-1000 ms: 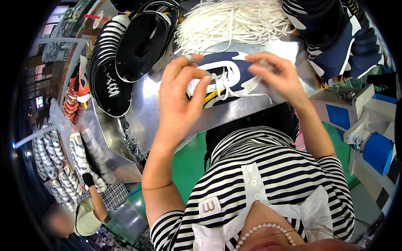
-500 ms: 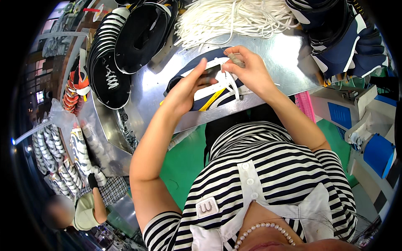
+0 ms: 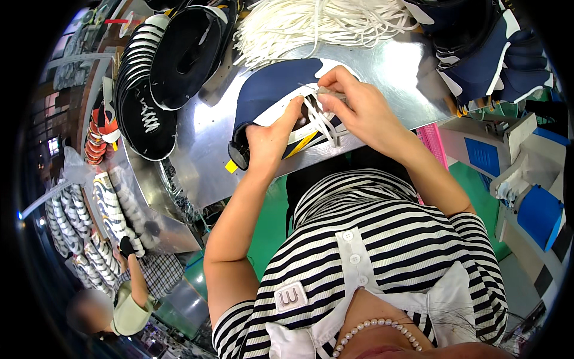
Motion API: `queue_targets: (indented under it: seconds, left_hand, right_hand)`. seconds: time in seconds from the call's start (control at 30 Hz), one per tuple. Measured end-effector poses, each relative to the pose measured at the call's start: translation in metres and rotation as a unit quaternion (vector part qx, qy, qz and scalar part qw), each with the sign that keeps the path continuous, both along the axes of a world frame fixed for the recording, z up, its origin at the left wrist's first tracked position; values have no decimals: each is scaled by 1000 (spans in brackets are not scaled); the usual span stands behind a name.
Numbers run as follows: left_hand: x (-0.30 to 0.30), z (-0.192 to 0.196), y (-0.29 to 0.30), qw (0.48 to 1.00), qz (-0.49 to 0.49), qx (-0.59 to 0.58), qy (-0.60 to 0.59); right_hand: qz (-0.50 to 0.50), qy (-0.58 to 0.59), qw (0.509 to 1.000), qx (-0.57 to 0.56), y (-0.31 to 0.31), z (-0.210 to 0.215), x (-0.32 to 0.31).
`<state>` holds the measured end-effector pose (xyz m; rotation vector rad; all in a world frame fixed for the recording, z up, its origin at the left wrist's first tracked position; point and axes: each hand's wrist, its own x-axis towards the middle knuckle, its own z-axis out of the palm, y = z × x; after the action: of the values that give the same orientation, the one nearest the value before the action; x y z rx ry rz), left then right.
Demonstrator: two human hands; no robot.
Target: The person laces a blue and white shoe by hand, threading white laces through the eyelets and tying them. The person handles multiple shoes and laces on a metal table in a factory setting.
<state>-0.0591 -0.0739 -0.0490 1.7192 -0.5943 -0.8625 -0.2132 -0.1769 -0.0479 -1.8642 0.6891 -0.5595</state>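
Metal table (image 3: 203, 149) beneath both hands, crowded. Navy shoe upper (image 3: 269, 90) flat under the fingers, near the table's front edge: soft, light, floppy, best pinned at its white edge. Left hand (image 3: 272, 134) pressing it down, fingers extended, thumb against the white strips. Right hand (image 3: 359, 105) just beyond, fingertips pinched on a white lace (image 3: 317, 116), thin, limp, probably slick; the exact eyelet too small to tell. Black uppers (image 3: 167, 66) stacked left of the fingers, loose lace heap (image 3: 311, 24) just past them, navy uppers (image 3: 484, 54) right, all hemming in the working space.
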Motion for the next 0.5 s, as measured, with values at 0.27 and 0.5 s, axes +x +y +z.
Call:
queue_targets:
  seconds: [0.27, 0.5]
  left_hand:
    - [0, 1, 0, 999, -34, -13, -28]
    - [1, -1, 9, 989, -110, -50, -83]
  right_hand:
    - [36, 32, 994, -96, -14, 0, -4]
    - [68, 81, 989, -102, -12, 4, 8]
